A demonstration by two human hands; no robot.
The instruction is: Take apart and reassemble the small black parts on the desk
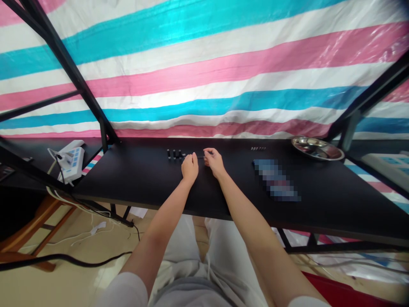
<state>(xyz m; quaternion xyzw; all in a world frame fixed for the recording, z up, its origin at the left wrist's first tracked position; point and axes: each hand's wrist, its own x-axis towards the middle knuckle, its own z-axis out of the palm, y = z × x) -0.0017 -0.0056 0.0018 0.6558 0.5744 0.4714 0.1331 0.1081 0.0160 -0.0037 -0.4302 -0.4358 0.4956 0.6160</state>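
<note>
My left hand (pixel 190 167) is closed just above the black table, its fingers curled and what lies in them hidden. My right hand (pixel 214 162) faces it a short gap away, thumb and fingers pinched together. Between the two hands shows a thin dark rod-like piece (pixel 200 157), too small to name, with its right end at my right fingertips. Just left of my left hand, several short black cylinders (pixel 174 154) stand upright in a row. A small shiny bit beside the rightmost one is partly covered by my left hand.
Several tiny metal pieces (pixel 258 149) lie in a row toward the back right. Nearer is a blurred-out flat item (pixel 276 180). A round steel dish (pixel 338 155) sits at the far right corner. Black frame bars (pixel 86 91) rise at both sides; a power strip (pixel 75 164) lies left.
</note>
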